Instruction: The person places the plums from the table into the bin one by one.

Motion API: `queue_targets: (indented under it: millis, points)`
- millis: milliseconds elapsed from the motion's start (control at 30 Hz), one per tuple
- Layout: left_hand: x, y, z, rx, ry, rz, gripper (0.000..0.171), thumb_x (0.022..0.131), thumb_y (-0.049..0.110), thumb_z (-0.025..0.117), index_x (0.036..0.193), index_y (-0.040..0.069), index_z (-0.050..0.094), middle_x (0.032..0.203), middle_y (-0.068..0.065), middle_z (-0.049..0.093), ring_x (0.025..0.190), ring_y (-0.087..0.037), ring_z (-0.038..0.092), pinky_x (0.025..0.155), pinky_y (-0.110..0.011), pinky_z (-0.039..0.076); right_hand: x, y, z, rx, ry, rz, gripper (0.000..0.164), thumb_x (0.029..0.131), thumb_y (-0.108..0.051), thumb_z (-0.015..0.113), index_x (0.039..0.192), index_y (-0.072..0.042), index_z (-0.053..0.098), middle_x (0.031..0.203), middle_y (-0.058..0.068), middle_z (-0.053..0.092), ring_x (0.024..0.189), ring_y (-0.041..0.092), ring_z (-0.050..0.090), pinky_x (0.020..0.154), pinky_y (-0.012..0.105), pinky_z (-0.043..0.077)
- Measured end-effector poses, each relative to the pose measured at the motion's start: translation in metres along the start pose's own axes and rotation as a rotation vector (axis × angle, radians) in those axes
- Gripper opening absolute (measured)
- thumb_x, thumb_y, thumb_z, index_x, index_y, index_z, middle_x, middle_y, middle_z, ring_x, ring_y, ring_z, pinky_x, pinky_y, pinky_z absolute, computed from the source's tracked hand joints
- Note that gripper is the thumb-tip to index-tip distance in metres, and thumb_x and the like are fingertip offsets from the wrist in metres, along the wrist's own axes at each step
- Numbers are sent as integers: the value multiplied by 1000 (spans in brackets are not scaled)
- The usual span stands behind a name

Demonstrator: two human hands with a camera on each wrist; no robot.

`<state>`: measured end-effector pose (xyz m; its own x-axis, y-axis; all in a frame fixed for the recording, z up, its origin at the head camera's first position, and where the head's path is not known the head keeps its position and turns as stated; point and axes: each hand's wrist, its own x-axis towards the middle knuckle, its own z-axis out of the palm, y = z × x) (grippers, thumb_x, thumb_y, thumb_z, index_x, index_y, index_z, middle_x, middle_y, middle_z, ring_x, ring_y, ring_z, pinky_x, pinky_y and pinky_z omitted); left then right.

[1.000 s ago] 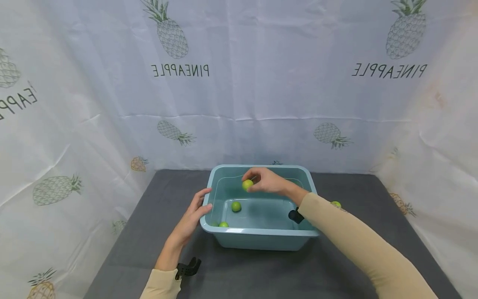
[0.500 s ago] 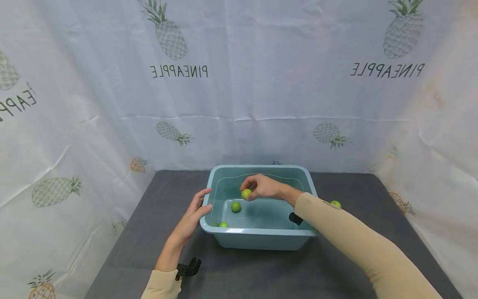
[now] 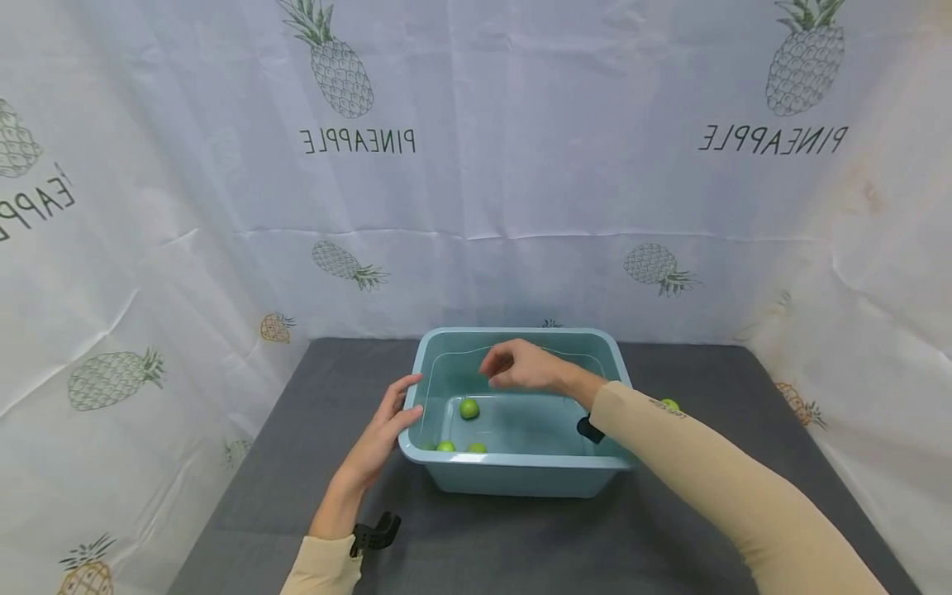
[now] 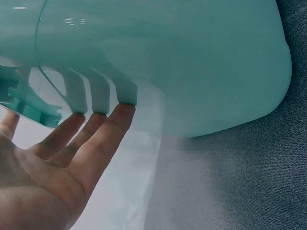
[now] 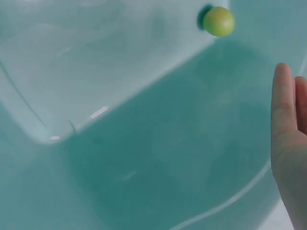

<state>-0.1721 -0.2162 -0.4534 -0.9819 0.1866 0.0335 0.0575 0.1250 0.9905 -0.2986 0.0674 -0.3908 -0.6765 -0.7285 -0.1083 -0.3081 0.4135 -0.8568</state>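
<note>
A blue-green plastic basin (image 3: 521, 473) stands on the dark cloth. My left hand (image 3: 381, 430) holds its left rim; in the left wrist view, several fingertips (image 4: 125, 108) touch the outer wall beneath the rim and the thumb is mostly hidden. Inside the basin lie a green lime (image 3: 469, 409), a second lime (image 3: 445, 446) at the front left corner and a yellower lime (image 3: 476, 448) beside it, partly hidden by the front rim. Over the basin hovers my right hand (image 3: 524, 366), holding nothing, fingers loosely bent. One lime (image 5: 218, 21) shows in the right wrist view.
Another lime (image 3: 671, 404) sits outside the basin on the right, partly behind my right sleeve (image 3: 714, 463). The dark cloth (image 3: 245, 512) spreads around the basin. White curtains (image 3: 476, 190) with pineapple prints close off the back and sides.
My right hand has lowered a little into the basin and let go of the yellowish lime, which now lies near the front wall. The left hand has stayed at the rim.
</note>
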Motion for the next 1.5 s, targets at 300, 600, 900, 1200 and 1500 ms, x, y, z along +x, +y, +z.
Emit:
queue_targets:
  millis: [300,600,900,1200,1500]
  points:
    - [1,1,0,6,5,-9,54,107,33,51,156,26,28,151,-21,36,130,-51,42,91,-48,48,-15,-24,-16,-66,32,-14,22,99,-14,66,120,-8,67,115,7,67,104,26,65,91,42,51]
    - [1,0,-1,13,2,-8,55,107,32,51,156,26,28,152,-21,34,131,-50,41,93,-49,47,-41,-56,-31,-89,110,-119,24,99,-14,66,121,-6,68,118,10,67,100,27,67,89,40,53]
    - [1,-1,0,7,8,-11,55,107,32,51,156,27,28,152,-20,34,130,-51,41,92,-49,47,-76,-71,-40,-108,250,-130,20,98,-20,68,117,-14,71,116,2,68,107,19,63,90,43,50]
    - [2,-1,-1,22,19,-8,54,107,33,51,155,27,29,151,-20,35,130,-49,43,92,-48,47,-112,-73,-49,-55,373,-102,20,98,-20,69,117,-12,70,119,7,66,107,22,64,90,45,52]
    - [3,-3,-1,25,18,-11,54,107,32,51,155,27,29,151,-20,36,129,-46,46,94,-54,46,-146,-68,-51,10,507,-117,23,99,-22,70,116,-8,69,116,10,67,99,23,71,89,37,54]
